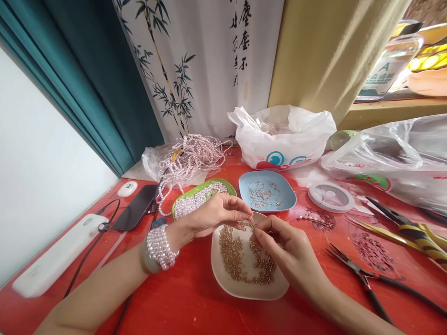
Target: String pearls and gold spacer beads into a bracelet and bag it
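Note:
Over a white dish (251,292) of small gold beads (231,251), my two hands come close together. My left hand (221,211) pinches at its fingertips, and whatever it holds is too small to name. A bracelet of pearly beads (161,246) wraps the left wrist. My right hand (284,239) is also closed in a pinch at the dish's upper right, its fingertips hiding what lies between them. Behind the left hand a green dish (228,182) holds white pearl beads (195,199). Further back, a blue dish (267,179) contains thin metal pins (261,196).
Strands of pink pearls (199,156) are heaped at the back left. Black-handled pliers (363,274), yellow-handled pliers (412,225) and a spool (331,196) lie right. A phone (136,207) and a white power bank (59,256) are left. Plastic bags (284,139) stand behind.

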Motion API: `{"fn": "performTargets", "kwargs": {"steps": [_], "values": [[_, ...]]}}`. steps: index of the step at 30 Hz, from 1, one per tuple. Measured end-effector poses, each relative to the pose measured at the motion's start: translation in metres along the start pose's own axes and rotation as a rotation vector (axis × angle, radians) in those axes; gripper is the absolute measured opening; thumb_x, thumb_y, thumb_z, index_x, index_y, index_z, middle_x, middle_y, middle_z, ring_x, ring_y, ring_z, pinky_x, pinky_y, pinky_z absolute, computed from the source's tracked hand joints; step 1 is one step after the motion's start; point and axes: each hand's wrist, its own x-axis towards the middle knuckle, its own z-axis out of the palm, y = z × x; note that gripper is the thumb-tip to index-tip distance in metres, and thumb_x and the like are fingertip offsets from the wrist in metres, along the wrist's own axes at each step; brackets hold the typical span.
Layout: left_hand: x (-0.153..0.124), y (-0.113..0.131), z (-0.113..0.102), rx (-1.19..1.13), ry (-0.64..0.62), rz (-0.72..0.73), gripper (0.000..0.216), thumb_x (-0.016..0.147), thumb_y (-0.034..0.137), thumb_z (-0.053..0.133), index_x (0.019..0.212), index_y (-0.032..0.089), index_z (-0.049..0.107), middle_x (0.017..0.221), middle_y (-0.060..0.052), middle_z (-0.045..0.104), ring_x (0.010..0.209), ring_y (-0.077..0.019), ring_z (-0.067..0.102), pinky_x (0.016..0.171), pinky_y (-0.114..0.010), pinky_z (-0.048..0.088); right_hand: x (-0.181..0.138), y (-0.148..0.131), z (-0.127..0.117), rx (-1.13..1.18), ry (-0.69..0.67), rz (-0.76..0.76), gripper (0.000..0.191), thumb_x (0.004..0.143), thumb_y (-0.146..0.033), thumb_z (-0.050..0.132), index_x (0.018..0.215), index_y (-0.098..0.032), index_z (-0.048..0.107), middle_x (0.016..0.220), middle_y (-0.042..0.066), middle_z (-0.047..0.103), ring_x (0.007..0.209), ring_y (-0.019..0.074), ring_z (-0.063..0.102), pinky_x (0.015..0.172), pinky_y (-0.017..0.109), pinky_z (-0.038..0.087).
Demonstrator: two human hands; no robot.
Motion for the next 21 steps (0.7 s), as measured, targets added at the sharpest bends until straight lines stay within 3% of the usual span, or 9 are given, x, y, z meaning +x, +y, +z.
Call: {"fn": "performTargets", "kwargs": {"steps": [7,14,17,21], "values": [[-0.001,0.002,0.002,0.041,0.024,-0.006,0.007,0.067,0.014,0.067,0.073,0.012,0.065,0.07,-0.001,0.063,0.059,-0.0064,0.054,0.062,-0.023,0.043,0.0,0.002,0.0,-0.003,-0.003,0.02,0.018,0.079,-0.028,0.046,0.064,-0.018,0.05,0.054,-0.002,0.052,0.047,0.0101,0.046,0.043,0.021,0.037],[-0.003,0.012,-0.001,0.307,0.017,0.136,0.019,0.068,0.019,0.067,0.086,0.013,0.063,0.079,-0.005,0.067,0.074,-0.0134,0.06,0.071,-0.029,0.046,0.001,0.003,0.001,-0.029,0.021,-0.023,0.02,0.082,-0.031,0.046,0.068,-0.019,0.052,0.058,-0.002,0.056,0.049,0.0105,0.05,0.045,0.021,0.04],[-0.003,0.018,-0.012,0.465,0.098,0.182,0.02,0.072,0.024,0.062,0.089,0.014,0.062,0.082,-0.007,0.068,0.08,-0.0162,0.061,0.07,-0.029,0.046,0.002,0.005,0.002,-0.019,0.04,-0.035,0.021,0.084,-0.033,0.045,0.07,-0.019,0.052,0.062,-0.001,0.059,0.053,0.0111,0.053,0.047,0.021,0.041],[0.002,0.021,-0.033,0.745,0.295,0.213,0.014,0.073,0.025,0.059,0.08,0.015,0.064,0.088,-0.007,0.068,0.079,-0.0159,0.06,0.068,-0.028,0.045,0.002,0.007,0.003,0.005,0.065,-0.026,0.02,0.084,-0.034,0.046,0.072,-0.019,0.052,0.066,0.0,0.061,0.057,0.0119,0.056,0.051,0.021,0.043]]}}
